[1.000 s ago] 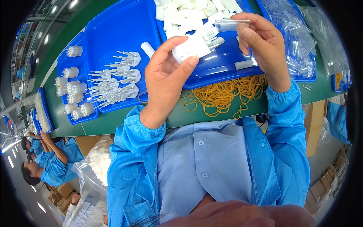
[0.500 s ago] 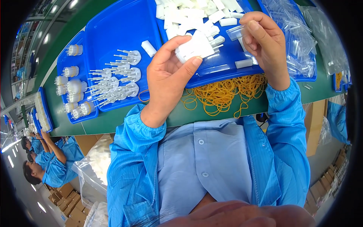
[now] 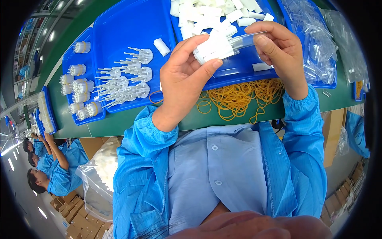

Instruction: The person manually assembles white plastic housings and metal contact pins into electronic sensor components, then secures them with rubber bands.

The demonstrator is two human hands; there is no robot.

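Gripping a bundle of white plastic pieces [image 3: 213,47], the left hand [image 3: 184,75] is pinching it between thumb and fingers above the blue tray [image 3: 131,24]. Right hand [image 3: 280,51] is pinching a clear plastic tube [image 3: 246,40] touching that bundle. Yellow rubber bands [image 3: 238,97] are lying on the green worktop [image 3: 131,119] below.

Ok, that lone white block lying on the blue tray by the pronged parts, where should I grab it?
Pinch the white block across its two long sides, coming straight down from above. It lies flat and alone on the blue tray, with bare tray on both long sides; the pronged parts sit below it.
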